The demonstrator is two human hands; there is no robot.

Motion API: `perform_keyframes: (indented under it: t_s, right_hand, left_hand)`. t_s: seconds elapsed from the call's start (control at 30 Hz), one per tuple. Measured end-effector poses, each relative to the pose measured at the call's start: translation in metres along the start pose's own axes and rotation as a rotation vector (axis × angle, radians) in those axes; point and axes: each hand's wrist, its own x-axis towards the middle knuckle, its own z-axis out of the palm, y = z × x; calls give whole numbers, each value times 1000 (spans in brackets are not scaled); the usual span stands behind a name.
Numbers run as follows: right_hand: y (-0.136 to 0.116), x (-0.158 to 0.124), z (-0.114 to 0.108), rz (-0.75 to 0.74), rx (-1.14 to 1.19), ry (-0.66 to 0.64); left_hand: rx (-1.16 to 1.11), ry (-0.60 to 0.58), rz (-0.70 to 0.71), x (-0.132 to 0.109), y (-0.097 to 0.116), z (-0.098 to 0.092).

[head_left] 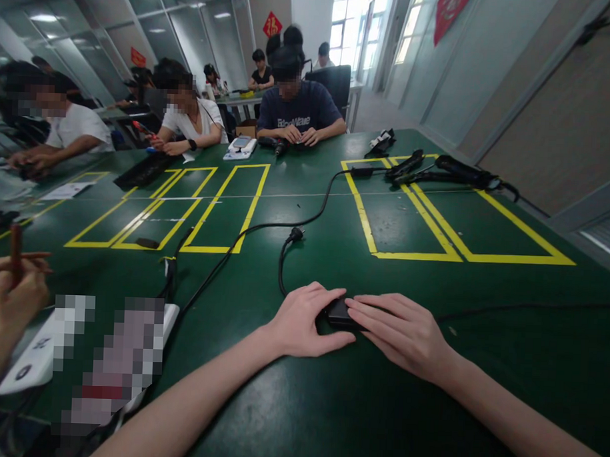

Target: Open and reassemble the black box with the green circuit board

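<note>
Between my hands on the green table lies a black power adapter (339,312), its ends partly covered by my fingers. My left hand (306,320) grips the adapter's left end, with the thumb along the near side and the fingers along the far side. From the right, my right hand (406,329) holds the other end with its fingers closed together over the top. A black cord with a plug (295,235) rises from behind my left hand. A thin black cable (522,307) leads off to the right from beside my right hand.
Yellow tape rectangles (409,255) mark the table. A long black cord (265,225) crosses it. Black tools or parts (452,168) lie at the far right. A neighbour's hand (20,285) holds a brown stick at left, near a white device (35,366). Other people sit opposite.
</note>
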Motion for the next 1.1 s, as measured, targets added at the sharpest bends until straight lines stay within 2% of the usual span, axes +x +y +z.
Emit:
perform_keyframes:
  t_s: [0.17, 0.27, 0.33, 0.4, 0.53, 0.7, 0.87, 1.03, 1.1]
  right_hand:
    - [0, -6, 1, -51, -24, -37]
    - [3, -8, 4, 6, -38, -76]
    - [5, -7, 4, 88, -43, -129]
    - [7, -5, 4, 168, 9, -181]
    - [5, -1, 1, 259, 180, -204]
    - [6, -2, 0, 214, 163, -144]
    - [6, 0, -4, 228, 138, -233]
    - [2, 1, -3, 254, 136, -296]
    - [3, 1, -5, 316, 207, -285]
  left_hand:
    - [-68, -87, -194, 5, 4, -7]
    - [-152, -48, -216, 4, 3, -6]
    - [-143, 40, -171, 1, 1, -2]
    - [-65, 121, -63, -2, -1, 2]
    - [105, 160, 124, -4, -3, 6]
    - [145, 116, 96, -3, -2, 6]
    - [178, 65, 85, -4, -5, 7]
    - [165, 112, 123, -4, -3, 6]
    - [176, 160, 156, -5, -1, 4]
